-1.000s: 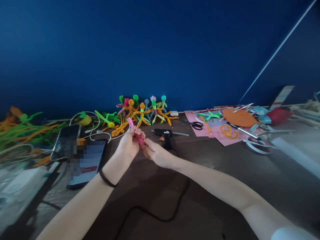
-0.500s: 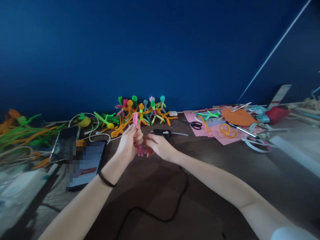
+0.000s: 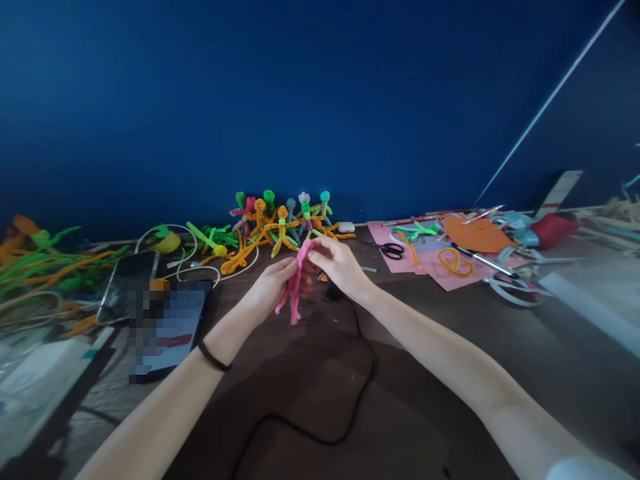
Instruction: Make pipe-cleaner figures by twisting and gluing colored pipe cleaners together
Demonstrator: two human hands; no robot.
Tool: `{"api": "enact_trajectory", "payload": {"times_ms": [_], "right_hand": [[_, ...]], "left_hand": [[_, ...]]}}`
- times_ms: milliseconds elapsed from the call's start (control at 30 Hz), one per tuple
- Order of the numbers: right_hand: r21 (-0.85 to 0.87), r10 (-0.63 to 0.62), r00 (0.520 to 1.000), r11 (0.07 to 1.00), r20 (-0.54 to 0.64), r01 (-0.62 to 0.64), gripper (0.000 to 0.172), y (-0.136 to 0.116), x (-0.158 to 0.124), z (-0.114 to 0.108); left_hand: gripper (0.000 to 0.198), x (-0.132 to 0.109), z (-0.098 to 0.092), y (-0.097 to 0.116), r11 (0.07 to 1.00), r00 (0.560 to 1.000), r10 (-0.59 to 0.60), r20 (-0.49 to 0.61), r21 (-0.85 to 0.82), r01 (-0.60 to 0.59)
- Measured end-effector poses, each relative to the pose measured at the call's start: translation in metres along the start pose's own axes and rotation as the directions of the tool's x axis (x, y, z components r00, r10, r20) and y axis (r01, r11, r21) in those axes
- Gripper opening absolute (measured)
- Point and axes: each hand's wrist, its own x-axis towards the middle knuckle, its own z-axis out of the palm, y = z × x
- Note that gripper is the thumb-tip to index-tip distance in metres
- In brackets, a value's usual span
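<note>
Left hand (image 3: pixel 270 285): thumb and fingers closed on the middle of the pink fuzzy piece (image 3: pixel 294 293).
Pink fuzzy piece: between the hands, above the table; loose ends hang below the left grip, upper end at the right grip.
Right hand (image 3: pixel 343 265): seemingly pinching that upper end, though the fingertips are small and partly hidden.
Dark table (image 3: pixel 300 400): green and orange stems (image 3: pixel 60 267) far left, then a phone (image 3: pixel 125 290), a tablet (image 3: pixel 187 320), upright fuzzy figures (image 3: pixel 283 230) near the wall, black cord (image 3: pixel 367 373), scissors (image 3: pixel 393 251), pink paper (image 3: pixel 447 281).
Wall (image 3: pixel 300 100): deep blue, a pale line slanting at right.
</note>
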Motion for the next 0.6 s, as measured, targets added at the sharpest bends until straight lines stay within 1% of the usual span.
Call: {"api": "enact_trajectory", "payload": {"times_ms": [67, 133, 200, 233, 300, 367, 433, 500, 600], "right_hand": [[-0.053, -0.026, 1.000, 0.998, -0.013, 0.025, 0.009, 0.001, 0.000, -0.001], [-0.101, -0.063, 0.998, 0.993, -0.007, 0.062, 0.010, 0.001, 0.000, -0.002], [-0.143, -0.089, 0.996, 0.986, 0.003, 0.089, 0.010, -0.002, -0.001, -0.002], [-0.165, -0.094, 0.995, 0.982, 0.011, 0.095, 0.010, -0.003, -0.002, -0.002], [-0.211, -0.110, 0.993, 0.971, 0.032, 0.115, 0.010, -0.007, -0.004, -0.001], [-0.251, -0.138, 0.989, 0.956, 0.058, 0.148, 0.009, -0.010, -0.006, 0.001], [-0.273, -0.159, 0.984, 0.946, 0.075, 0.174, 0.008, -0.012, -0.008, 0.002], [-0.269, -0.146, 0.986, 0.949, 0.080, 0.162, 0.008, -0.012, -0.008, 0.003], [-0.244, -0.102, 0.992, 0.963, 0.070, 0.116, 0.010, -0.011, -0.008, 0.003]], "left_hand": [[0.019, 0.001, -0.001, 0.001, 0.990, 0.998, 0.047, -0.039, 0.138, -0.041], [0.016, 0.002, -0.001, 0.004, 0.948, 0.981, 0.157, -0.110, 0.295, -0.119], [0.010, 0.001, 0.001, 0.008, 0.883, 0.941, 0.297, -0.164, 0.422, -0.205], [0.008, 0.000, 0.002, 0.010, 0.849, 0.918, 0.357, -0.174, 0.470, -0.242], [0.007, -0.003, 0.005, 0.015, 0.789, 0.886, 0.431, -0.168, 0.547, -0.280], [0.010, -0.005, 0.006, 0.017, 0.750, 0.874, 0.462, -0.151, 0.592, -0.294], [0.013, -0.006, 0.007, 0.019, 0.734, 0.870, 0.473, -0.135, 0.607, -0.305], [0.011, -0.007, 0.006, 0.020, 0.732, 0.865, 0.482, -0.136, 0.604, -0.313], [0.006, -0.007, 0.005, 0.021, 0.751, 0.858, 0.485, -0.168, 0.582, -0.311]]}}
